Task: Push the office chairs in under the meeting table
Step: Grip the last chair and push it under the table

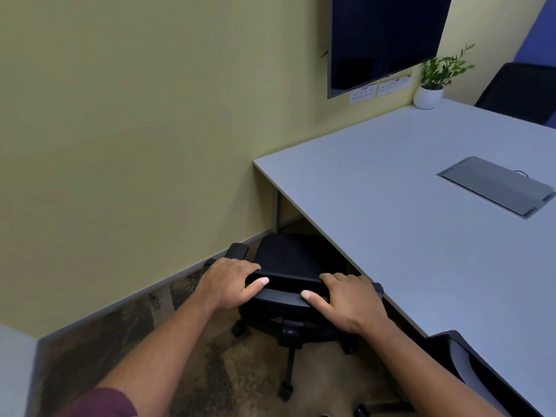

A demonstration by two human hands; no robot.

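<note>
Both hands rest on the top edge of the office chair (288, 266) backrest. The left hand (228, 281) holds a narrow grip over the left corner, fingers curled forward, thumb behind. The right hand (349, 299) lies flatter on the right corner, thumb extended along the rail; a full grip there cannot be confirmed. The chair stands at the 12 o'clock position, seat partly beneath the surface (421, 191) edge.

Likely faults: the left armrest (237, 251) may strike the edge if it sits too high. Uneven pressure could swivel the chair toward the wall (135, 130) at 10 o'clock. The castors (285, 394) may drag on the carpet (234, 374).

Containers: a white pot (427, 98) at 1 o'clock holds a green plant (442, 67). The recessed cable box (496, 186) is closed; contents hidden.
</note>
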